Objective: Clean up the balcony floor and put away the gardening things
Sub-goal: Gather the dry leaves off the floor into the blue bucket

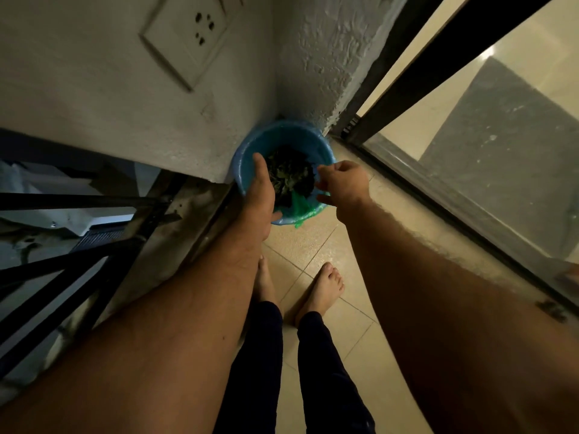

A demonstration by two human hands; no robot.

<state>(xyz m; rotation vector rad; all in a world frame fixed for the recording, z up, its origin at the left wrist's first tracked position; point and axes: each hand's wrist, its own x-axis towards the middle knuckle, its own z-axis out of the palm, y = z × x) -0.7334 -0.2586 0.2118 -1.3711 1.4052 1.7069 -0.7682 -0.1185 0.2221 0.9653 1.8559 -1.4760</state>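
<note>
The blue bucket (283,170) sits in the wall corner, under both hands. The left hand (258,195) is flat and open over its near rim. The right hand (341,183) has curled fingers at the green bag (299,205) lining it, but I cannot tell if it pinches. Between the hands lie dead leaves (289,173), so some mess looks picked up. The bucket likely needs putting away.

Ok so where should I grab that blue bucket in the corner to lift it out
Probably by the rim of the blue bucket on its near, open side, coming from above. The far side sits tight against the wall corner, and no handle shows. The left hand and right hand already hover over the near rim.
</note>
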